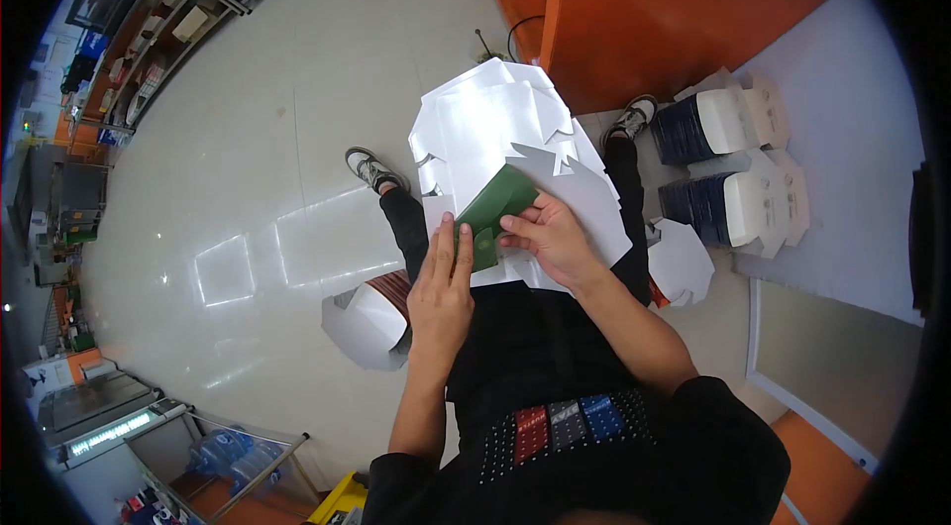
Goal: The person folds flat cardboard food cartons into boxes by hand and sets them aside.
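A folded piece of green card [498, 202] is held between my two hands over my lap. My left hand [443, 289] grips its left edge, fingers stretched along the green face and thumb out of sight. With thumb and bent fingers, my right hand [551, 236] pinches the right edge. Under the green card lie flat white cardboard box blanks [485, 119], stacked and overlapping, with cut tabs and notches along their edges. Whether the green card is joined to one of these blanks is hidden.
Stacks of dark-blue and white folded cartons [728, 124] stand at the right by an orange cabinet [654, 20]. More blanks lie on the floor beside my left leg [365, 327] and right leg [684, 262]. Shelves [163, 40] and water bottles [233, 456] are at the left.
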`<state>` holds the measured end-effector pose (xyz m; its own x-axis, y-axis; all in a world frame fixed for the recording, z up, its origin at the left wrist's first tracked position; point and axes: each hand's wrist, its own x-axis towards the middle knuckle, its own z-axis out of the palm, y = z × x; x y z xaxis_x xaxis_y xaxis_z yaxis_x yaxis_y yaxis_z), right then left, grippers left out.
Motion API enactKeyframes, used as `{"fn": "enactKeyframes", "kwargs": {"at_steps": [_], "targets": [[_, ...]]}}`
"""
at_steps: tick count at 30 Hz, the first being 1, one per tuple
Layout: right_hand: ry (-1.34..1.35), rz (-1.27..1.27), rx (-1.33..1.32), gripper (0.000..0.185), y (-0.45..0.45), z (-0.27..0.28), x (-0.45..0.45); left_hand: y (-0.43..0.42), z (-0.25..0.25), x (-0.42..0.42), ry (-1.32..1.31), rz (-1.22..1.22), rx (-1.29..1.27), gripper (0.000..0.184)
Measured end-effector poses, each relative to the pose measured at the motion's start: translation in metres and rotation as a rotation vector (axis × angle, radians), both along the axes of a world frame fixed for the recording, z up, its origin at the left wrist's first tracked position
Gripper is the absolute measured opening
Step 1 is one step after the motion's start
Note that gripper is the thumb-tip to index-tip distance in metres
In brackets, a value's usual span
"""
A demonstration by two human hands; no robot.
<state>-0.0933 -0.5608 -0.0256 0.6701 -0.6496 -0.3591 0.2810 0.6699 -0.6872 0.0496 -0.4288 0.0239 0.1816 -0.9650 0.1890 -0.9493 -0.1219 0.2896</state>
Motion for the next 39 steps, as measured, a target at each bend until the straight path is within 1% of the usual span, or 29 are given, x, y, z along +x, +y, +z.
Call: {"fn": "enactKeyframes", "kwargs": {"at_steps": [2, 6, 8, 11, 12, 15, 18, 21, 24, 27, 30, 33, 36, 39], "targets": [[0.002, -0.033, -0.037, 0.037, 0.012, -0.005, 0.006, 0.002, 0.002, 0.005, -0.124, -0.041, 0.037, 0.067], [0.018, -0.084, -0.112, 0.036, 0.024, 0.001, 0.009, 0.005, 0.013, 0.013, -0.107, -0.12, 0.098, 0.065], [0.031, -0.095, -0.121, 0.032, 0.028, 0.005, 0.009, 0.007, 0.015, 0.014, -0.109, -0.146, 0.126, 0.066], [0.032, -0.103, -0.129, 0.028, 0.029, 0.004, 0.006, 0.009, 0.011, 0.014, 0.039, -0.227, 0.134, 0.067], [0.028, -0.104, -0.129, 0.027, 0.029, 0.004, 0.006, 0.009, 0.011, 0.015, 0.05, -0.248, 0.122, 0.067], [0.029, -0.084, -0.069, 0.024, 0.028, 0.011, 0.004, 0.003, 0.012, 0.017, 0.085, -0.289, 0.077, 0.068], [0.034, -0.123, -0.011, 0.025, 0.034, 0.015, 0.006, 0.001, 0.01, 0.02, 0.118, -0.312, 0.045, 0.067], [0.087, -0.078, 0.089, 0.023, 0.037, 0.015, 0.0, 0.001, 0.006, 0.02, 0.134, -0.318, 0.016, 0.066], [-0.004, -0.067, 0.148, 0.021, 0.04, 0.015, -0.004, 0.002, -0.002, 0.016, 0.148, -0.303, -0.04, 0.067], [-0.023, -0.046, 0.184, 0.02, 0.038, 0.017, -0.01, 0.004, -0.012, 0.013, 0.112, -0.303, -0.083, 0.06], [-0.01, -0.011, 0.144, 0.019, 0.038, 0.02, -0.015, 0.005, -0.01, 0.009, 0.073, -0.281, -0.106, 0.059], [-0.025, -0.066, 0.203, 0.019, 0.042, 0.029, -0.013, 0.005, -0.01, 0.008, 0.068, -0.264, -0.1, 0.059], [-0.038, -0.113, 0.201, 0.017, 0.044, 0.024, -0.014, 0.003, -0.006, 0.006, 0.034, -0.25, -0.058, 0.062], [-0.151, -0.049, 0.333, 0.017, 0.023, 0.022, -0.026, 0.003, -0.008, 0.004, 0.042, -0.293, -0.054, 0.066]]}}
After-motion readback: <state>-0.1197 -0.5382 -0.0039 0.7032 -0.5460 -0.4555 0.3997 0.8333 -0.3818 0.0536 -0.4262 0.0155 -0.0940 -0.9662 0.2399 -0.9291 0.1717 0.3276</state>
